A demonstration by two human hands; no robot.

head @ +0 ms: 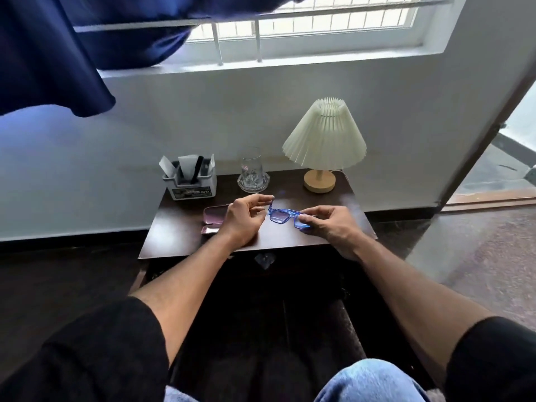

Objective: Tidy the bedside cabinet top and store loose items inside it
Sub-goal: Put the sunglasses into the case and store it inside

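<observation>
Grip first: right hand (330, 224) pinches the right end of the blue glasses (282, 215) between thumb and curled fingers. The left hand (242, 220) pinches the left end, thumb and forefinger closed on what looks like the temple arm. So both hands are clamped on the one frame, and it hangs just above the cabinet top (333, 204), toward the near middle. The frame's long axis runs left to right, left end tipped a little farther and higher, right end nearer. Whether the temple arms are folded in, I can't tell, because the hands cover the hinges.

Now the relation that matters: the pink case (213, 217) lies open on the top, directly left of the glasses, just beyond the left hand, which half hides it. Its two halves sit one far, one near, and its length also runs roughly left to right, so frame and case look nearly in line. The left hand is plainly the nearer one. The right is well apart from the case, on the other side of the frame. My read: the glasses go leftward into that case, led by the left hand, with little turning needed.

Farther back, along the wall: organiser box (191, 184) at far left, drinking glass (251, 162) on a cut-glass dish (253, 182) in the middle, pleated lamp (323, 132) at far right.
</observation>
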